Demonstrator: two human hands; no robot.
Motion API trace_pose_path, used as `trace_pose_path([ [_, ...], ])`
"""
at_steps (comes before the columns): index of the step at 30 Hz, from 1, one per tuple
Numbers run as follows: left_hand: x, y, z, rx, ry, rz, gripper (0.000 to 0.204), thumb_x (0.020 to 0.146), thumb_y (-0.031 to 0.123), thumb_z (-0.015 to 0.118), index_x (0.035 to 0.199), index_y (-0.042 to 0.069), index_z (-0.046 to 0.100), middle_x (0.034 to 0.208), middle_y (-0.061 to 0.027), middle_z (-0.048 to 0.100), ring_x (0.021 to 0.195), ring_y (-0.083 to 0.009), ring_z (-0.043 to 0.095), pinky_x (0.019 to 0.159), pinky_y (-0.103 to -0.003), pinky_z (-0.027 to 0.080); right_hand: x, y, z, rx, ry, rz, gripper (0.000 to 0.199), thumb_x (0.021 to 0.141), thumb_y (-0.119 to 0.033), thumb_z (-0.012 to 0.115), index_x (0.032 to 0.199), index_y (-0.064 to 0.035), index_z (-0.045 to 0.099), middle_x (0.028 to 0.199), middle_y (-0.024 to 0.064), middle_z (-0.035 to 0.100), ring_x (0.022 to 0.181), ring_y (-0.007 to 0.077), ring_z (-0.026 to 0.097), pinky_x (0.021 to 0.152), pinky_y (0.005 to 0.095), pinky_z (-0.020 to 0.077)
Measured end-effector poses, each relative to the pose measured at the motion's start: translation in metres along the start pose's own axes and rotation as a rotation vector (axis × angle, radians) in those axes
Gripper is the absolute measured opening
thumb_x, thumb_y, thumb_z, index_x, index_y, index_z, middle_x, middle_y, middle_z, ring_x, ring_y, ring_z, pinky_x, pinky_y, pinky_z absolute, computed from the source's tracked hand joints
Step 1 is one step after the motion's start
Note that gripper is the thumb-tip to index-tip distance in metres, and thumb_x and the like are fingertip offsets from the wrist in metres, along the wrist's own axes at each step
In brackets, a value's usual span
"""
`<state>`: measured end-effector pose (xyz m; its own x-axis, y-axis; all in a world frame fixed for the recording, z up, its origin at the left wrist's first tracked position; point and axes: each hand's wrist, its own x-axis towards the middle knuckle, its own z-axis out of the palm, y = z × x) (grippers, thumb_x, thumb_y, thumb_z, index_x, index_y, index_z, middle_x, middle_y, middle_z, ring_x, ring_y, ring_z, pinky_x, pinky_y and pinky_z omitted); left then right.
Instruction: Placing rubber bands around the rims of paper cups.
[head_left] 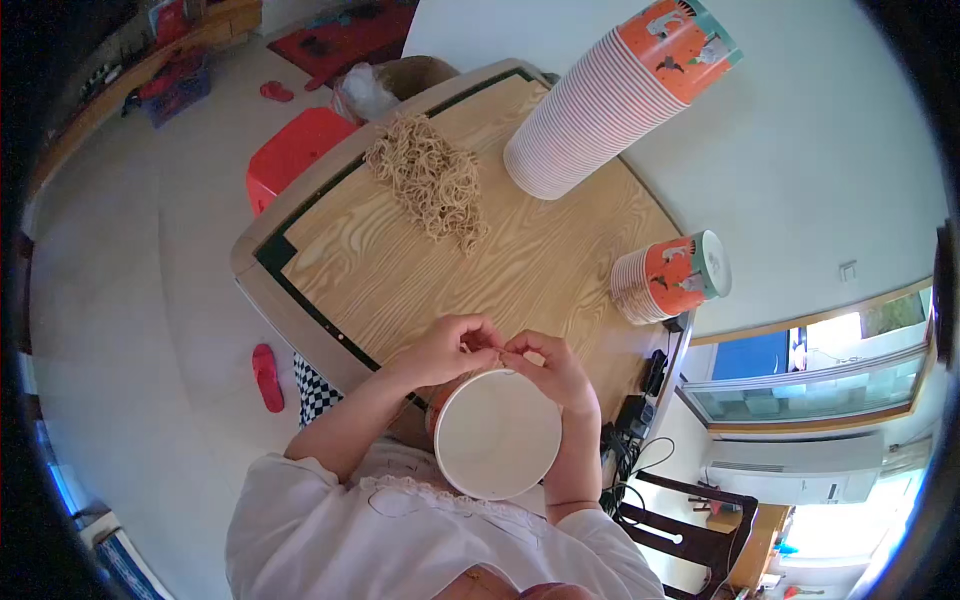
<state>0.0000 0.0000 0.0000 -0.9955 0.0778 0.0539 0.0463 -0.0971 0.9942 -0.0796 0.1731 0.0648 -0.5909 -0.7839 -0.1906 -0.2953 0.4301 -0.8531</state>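
A round paper tub (498, 436) with a white inside and some orange on its outer side stands between my forearms, close to my body, its open mouth facing up. At its far rim the fingertips of both hands meet in a pinch. My left hand (455, 350) is closed, thumb against fingers. My right hand (556, 372) is closed too, next to the rim. Whatever lies between the fingertips is too small to make out. Farther off on the wooden table (540, 270) lies a tangled pile of tan cords (430, 182).
A tall stack of paper tubs (610, 110) stands at the far right, and a shorter stack (670, 278) near the right edge. Black cables and adapters (632, 415) crowd beside a dark chair (690, 520). A red stool (295, 155) is left of the table.
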Motion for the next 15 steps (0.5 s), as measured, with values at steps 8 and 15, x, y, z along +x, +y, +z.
trace_pose_path([
  [8, -0.001, 0.003, 0.005, -0.129, 0.061, 0.033, 0.011, 0.078, 0.007, 0.062, 0.087, 0.002, 0.059, 0.077, -0.0012, 0.059, 0.071, -0.0075, 0.056, 0.064, -0.023, 0.046, 0.001, 0.004, 0.003, 0.054, 0.014, 0.018, 0.008, 0.082, -0.006, 0.059, 0.083, 0.0019, 0.059, 0.076, 0.0009, 0.06, 0.075, 0.0064, 0.053, 0.068, 0.0213, 0.0431],
  [15, 0.003, -0.009, 0.004, -0.134, 0.049, 0.008, 0.012, 0.078, 0.007, 0.063, 0.088, 0.002, 0.059, 0.079, -0.0013, 0.06, 0.073, -0.0074, 0.055, 0.066, -0.023, 0.046, 0.0, 0.008, 0.002, 0.05, 0.014, -0.005, 0.008, 0.081, -0.006, 0.06, 0.083, 0.0017, 0.059, 0.077, 0.0007, 0.06, 0.077, 0.0063, 0.053, 0.069, 0.0215, 0.043],
])
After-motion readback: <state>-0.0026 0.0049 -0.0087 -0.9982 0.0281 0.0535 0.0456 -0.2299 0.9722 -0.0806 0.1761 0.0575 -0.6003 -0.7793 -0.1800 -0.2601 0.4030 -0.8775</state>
